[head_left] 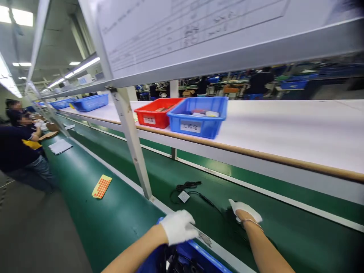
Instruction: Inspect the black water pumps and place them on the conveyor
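My left hand (179,227), in a white glove, hovers at the rim of a blue bin (196,250) with its fingers loosely apart and nothing visible in them. Black cables and dark parts (182,263) lie inside that bin. Over the green belt reaches my right hand (246,212), also gloved, with a bracelet at the wrist. Its fingers are hidden behind the hand, and a blurred dark object shows beside and below it. Left of it on the belt lies a coiled black cable (189,185) next to a small pale square piece (184,196).
A post (132,144) stands between belt and front bench. Orange dot stickers on a yellow sheet (101,186) and papers (60,146) lie on the bench. A red bin (155,118) and a blue bin (196,123) occupy the white shelf (284,132). People (19,151) work at far left.
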